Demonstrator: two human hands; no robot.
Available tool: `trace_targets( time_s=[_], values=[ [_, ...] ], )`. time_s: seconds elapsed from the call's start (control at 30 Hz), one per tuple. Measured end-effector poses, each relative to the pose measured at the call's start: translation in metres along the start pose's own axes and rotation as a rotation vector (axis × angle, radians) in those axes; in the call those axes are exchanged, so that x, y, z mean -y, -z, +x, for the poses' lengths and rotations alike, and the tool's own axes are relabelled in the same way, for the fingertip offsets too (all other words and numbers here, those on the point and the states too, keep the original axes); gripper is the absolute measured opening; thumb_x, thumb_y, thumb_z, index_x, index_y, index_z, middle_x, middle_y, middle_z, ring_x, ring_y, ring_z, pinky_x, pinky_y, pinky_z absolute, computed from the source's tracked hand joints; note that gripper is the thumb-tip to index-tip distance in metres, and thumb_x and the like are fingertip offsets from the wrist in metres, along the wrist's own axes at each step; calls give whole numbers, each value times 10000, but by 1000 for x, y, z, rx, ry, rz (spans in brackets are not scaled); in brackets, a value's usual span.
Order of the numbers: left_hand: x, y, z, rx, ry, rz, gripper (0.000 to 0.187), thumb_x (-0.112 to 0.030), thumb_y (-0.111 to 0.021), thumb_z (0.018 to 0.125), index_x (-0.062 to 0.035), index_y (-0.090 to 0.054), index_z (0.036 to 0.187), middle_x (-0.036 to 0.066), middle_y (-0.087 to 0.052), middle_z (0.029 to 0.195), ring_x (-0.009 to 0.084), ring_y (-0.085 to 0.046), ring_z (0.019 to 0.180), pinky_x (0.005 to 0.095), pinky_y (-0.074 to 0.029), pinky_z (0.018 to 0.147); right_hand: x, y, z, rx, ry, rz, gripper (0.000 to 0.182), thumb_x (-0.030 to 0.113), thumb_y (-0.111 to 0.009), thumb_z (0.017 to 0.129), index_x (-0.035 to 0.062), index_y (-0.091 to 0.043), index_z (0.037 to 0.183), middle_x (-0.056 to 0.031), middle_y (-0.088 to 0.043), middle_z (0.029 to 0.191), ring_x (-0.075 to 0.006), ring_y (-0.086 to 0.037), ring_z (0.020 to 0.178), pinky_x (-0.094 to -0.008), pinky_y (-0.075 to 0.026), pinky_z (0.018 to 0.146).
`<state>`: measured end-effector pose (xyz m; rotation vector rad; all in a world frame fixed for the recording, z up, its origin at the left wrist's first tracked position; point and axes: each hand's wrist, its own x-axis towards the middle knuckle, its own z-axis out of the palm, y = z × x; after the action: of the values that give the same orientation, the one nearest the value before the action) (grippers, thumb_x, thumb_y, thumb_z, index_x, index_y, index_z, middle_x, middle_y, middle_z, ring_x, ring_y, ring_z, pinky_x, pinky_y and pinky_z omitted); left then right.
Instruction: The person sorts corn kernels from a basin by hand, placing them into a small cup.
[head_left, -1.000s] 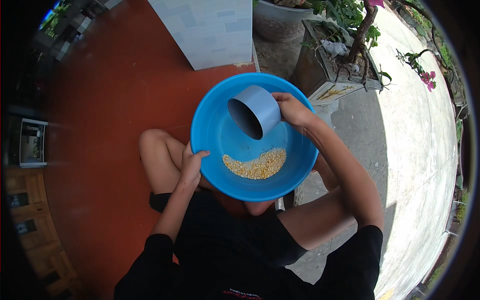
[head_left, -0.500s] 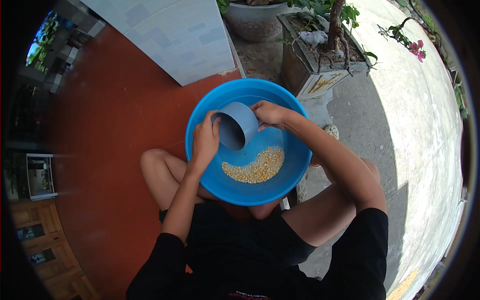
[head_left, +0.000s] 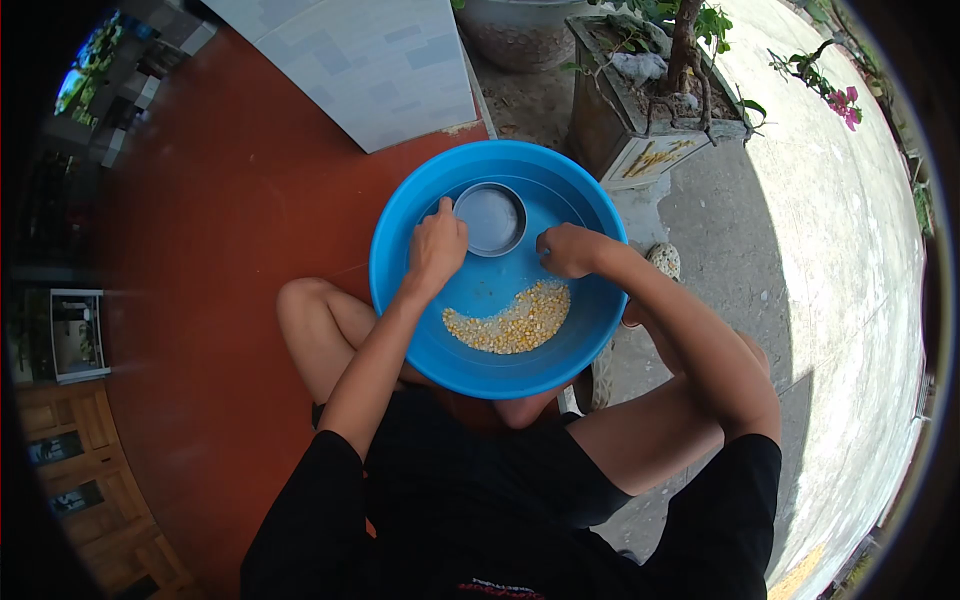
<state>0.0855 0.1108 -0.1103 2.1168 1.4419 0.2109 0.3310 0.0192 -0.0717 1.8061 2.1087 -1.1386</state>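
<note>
A grey mug [head_left: 490, 219] stands upright in the upper part of a blue plastic basin [head_left: 395, 310], and its inside looks bare. My left hand [head_left: 437, 246] is closed against the mug's left side, fingers partly hidden. To the right of the mug, and apart from it, my right hand [head_left: 569, 250] is over the basin with curled fingers; whether anything is in them is hidden. Yellow and white corn kernels [head_left: 515, 322] lie in a curved band along the near side of the basin floor.
The basin rests by my bent legs [head_left: 325, 315] on a red floor [head_left: 220, 300]. A tiled pillar [head_left: 370, 70] rises beyond it. Potted plants stand at the back, one in a square planter [head_left: 620, 135]. Sunlit concrete [head_left: 840, 300] lies to the right.
The mug has gone from tilted in both hands to upright on the basin floor. My right hand has let go of it and moved right. The kernels look much the same.
</note>
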Motion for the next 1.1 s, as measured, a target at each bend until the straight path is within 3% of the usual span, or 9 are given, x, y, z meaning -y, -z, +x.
trace_targets(
  time_s=[0.03, 0.17, 0.3, 0.4, 0.5, 0.6, 0.8, 1.0, 1.1],
  values=[
    [3, -2, 2, -3, 12, -42, 402, -220, -585, 1053, 69, -590, 1332, 306, -768, 950, 502, -744, 948, 590, -570, 879, 1, -5, -5, 9, -1, -11, 375, 161, -615, 939, -59, -774, 1198, -312, -749, 1243, -446, -746, 1147, -491, -598, 993],
    [8, -9, -6, -36, 116, -162, 473, -350, -607, 1061, 10, -601, 1368, 265, -790, 1045, 478, -737, 1072, 577, -532, 988, 5, -30, -2, 157, -71, -97, 371, 150, -626, 929, -65, -767, 1197, -312, -753, 1224, -435, -738, 1175, -492, -590, 1019],
    [8, -10, -49, -67, 245, -461, 618, -379, -604, 1098, -70, -365, 1575, 225, -665, 1340, 270, -749, 1130, 452, -589, 886, 12, -63, -9, 142, -20, -53, 402, 145, -626, 925, -70, -736, 1247, -308, -747, 1240, -442, -726, 1199, -493, -584, 1039],
    [-20, 13, -97, 157, 451, -806, 676, -375, -588, 1105, -104, -250, 1624, 235, -516, 1530, 318, -612, 1366, 497, -530, 1039, 31, -79, -16, 168, 79, -40, 454, 155, -625, 925, -81, -690, 1307, -309, -738, 1259, -454, -715, 1211, -498, -571, 1059],
    [-21, 11, -122, 161, 421, -922, 659, -367, -580, 1103, -102, -277, 1625, 230, -519, 1534, 330, -551, 1443, 504, -446, 1168, 56, -90, -18, 234, 108, -3, 484, 258, -629, 995, -89, -656, 1332, -316, -728, 1270, -472, -701, 1212, -516, -554, 1065],
    [-27, 9, -132, 40, 406, -1075, 629, -333, -561, 1108, -97, -299, 1629, 228, -520, 1549, 334, -556, 1446, 510, -429, 1202, 70, -103, -22, 193, 160, 22, 492, 378, -587, 1081, -56, -688, 1289, -297, -749, 1225, -469, -715, 1173, -533, -556, 1037],
    [-35, 4, -132, -68, 395, -1297, 491, -260, -497, 1122, -50, -454, 1563, 226, -566, 1525, 331, -550, 1458, 483, -419, 1228, 85, -105, -27, 133, 157, 21, 465, 416, -535, 1097, 23, -785, 1095, -268, -779, 1078, -465, -746, 1054, -557, -571, 988],
    [-28, -16, -139, -48, 509, -1520, 457, -273, -491, 1121, -21, -543, 1499, 184, -611, 1502, 295, -570, 1442, 447, -434, 1216, 81, -92, -12, -78, 182, 17, 396, 348, -525, 1103, 43, -766, 1027, -266, -770, 970, -468, -745, 950, -575, -584, 905],
    [-21, -40, -141, 148, 641, -1789, 453, -293, -443, 1144, -34, -553, 1500, 131, -629, 1503, 233, -616, 1378, 417, -491, 1161, 96, -66, -26, -191, 251, 160, 397, 349, -523, 1110, 33, -751, 1035, -261, -768, 956, -462, -744, 949, -567, -587, 876]
  ],
)
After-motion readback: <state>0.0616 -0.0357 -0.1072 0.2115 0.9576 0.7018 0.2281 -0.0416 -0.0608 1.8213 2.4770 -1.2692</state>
